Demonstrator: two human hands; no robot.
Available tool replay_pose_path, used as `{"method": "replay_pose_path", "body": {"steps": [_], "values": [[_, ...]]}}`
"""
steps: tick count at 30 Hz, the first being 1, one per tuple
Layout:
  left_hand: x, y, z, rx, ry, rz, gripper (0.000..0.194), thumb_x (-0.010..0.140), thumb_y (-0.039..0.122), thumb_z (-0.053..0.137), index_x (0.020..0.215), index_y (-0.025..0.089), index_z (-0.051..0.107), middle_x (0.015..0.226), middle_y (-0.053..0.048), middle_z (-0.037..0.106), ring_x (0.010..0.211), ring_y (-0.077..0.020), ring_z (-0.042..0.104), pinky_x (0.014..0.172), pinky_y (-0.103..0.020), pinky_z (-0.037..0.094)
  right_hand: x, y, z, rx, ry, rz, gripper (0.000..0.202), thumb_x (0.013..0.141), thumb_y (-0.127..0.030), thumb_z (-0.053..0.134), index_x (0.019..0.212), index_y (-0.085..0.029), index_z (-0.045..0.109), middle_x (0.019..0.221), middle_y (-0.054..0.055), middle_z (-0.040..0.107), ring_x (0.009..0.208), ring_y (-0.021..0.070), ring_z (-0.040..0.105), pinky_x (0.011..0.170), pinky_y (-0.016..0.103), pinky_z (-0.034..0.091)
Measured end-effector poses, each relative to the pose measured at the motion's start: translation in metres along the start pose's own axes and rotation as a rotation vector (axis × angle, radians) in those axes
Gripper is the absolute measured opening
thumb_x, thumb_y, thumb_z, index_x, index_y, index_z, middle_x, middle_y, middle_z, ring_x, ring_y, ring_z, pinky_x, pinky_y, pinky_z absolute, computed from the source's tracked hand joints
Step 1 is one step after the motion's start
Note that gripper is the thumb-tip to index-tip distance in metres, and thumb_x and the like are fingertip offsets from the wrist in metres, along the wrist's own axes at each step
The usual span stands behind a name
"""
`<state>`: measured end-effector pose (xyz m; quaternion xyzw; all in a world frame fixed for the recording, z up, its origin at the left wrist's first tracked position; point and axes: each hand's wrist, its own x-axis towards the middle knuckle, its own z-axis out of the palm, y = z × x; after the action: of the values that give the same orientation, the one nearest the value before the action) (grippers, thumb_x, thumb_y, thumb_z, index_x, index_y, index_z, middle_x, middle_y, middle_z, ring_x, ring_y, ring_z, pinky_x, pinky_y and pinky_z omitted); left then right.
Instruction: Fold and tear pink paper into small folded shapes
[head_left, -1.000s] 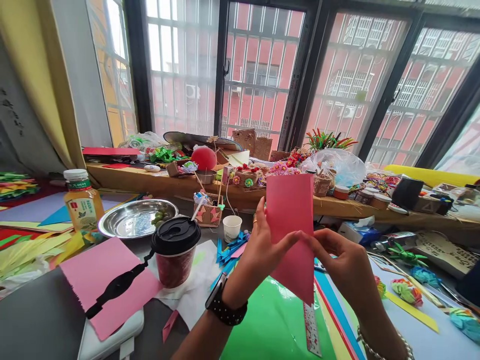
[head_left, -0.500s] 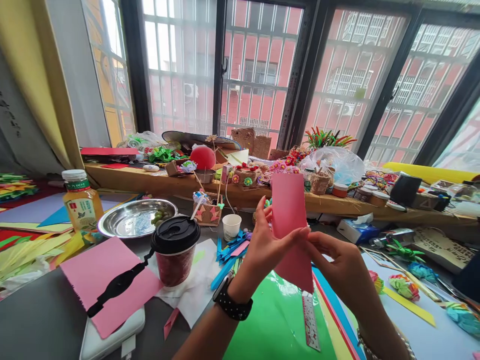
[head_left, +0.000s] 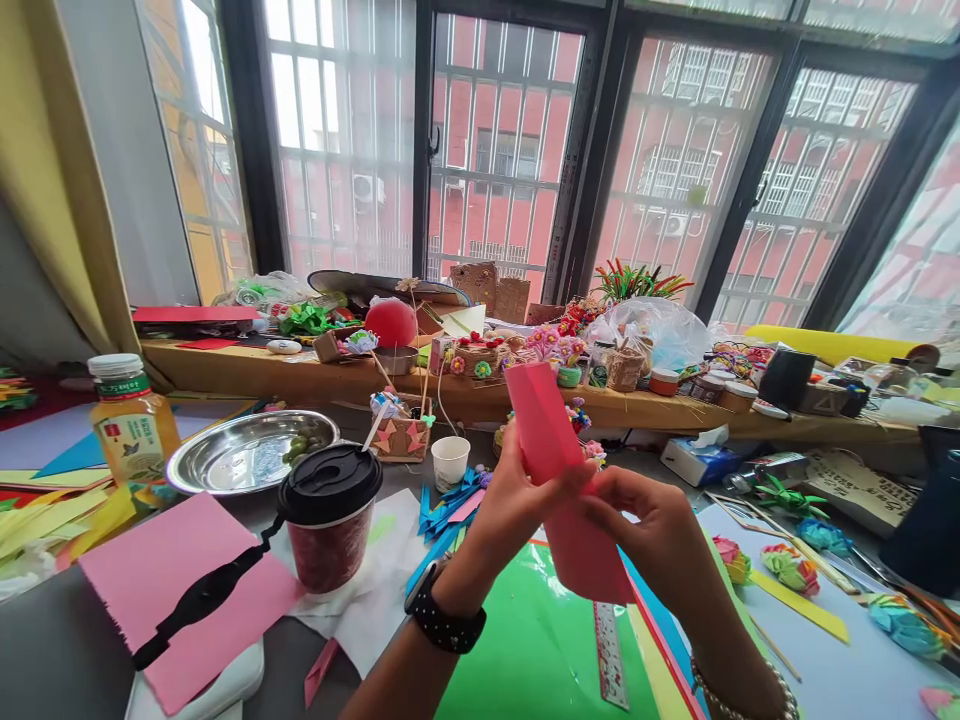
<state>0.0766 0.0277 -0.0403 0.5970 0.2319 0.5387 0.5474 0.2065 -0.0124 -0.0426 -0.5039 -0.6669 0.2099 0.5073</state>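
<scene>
A strip of pink paper, bent along its length, is held up above a green sheet. My left hand wraps round its left side, the thumb lying across the front. At the strip's right edge, the fingertips of my right hand pinch the paper close to my left thumb. A ruler lies on the green sheet below the strip. Further left are a lidded cup and a larger pink sheet with a black strap across it.
A metal plate, a juice bottle and a small paper cup stand at the back left. Blue folded strips lie mid-table. Paper flowers rest at the right. Crafts crowd the window ledge.
The pink strip has tilted leftward at its top and now looks bent lengthwise. Both hands still hold it. The whole view has shifted slightly.
</scene>
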Motion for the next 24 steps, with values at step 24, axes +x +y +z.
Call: {"method": "replay_pose_path", "body": {"steps": [24], "values": [[-0.003,0.031,-0.037,-0.311,-0.240,-0.157,0.024,0.080,0.025,0.051,0.101,0.016,0.060,0.099,-0.006,0.065,0.090,-0.0204,0.060,0.074,-0.029,0.046,0.013,0.021,-0.047,0.197,0.210,0.197,0.023,0.065,-0.040,0.066,0.065,-0.017,0.064,0.060,0.001,0.064,0.053,0.0128,0.055,0.045,0.019,0.042]]}}
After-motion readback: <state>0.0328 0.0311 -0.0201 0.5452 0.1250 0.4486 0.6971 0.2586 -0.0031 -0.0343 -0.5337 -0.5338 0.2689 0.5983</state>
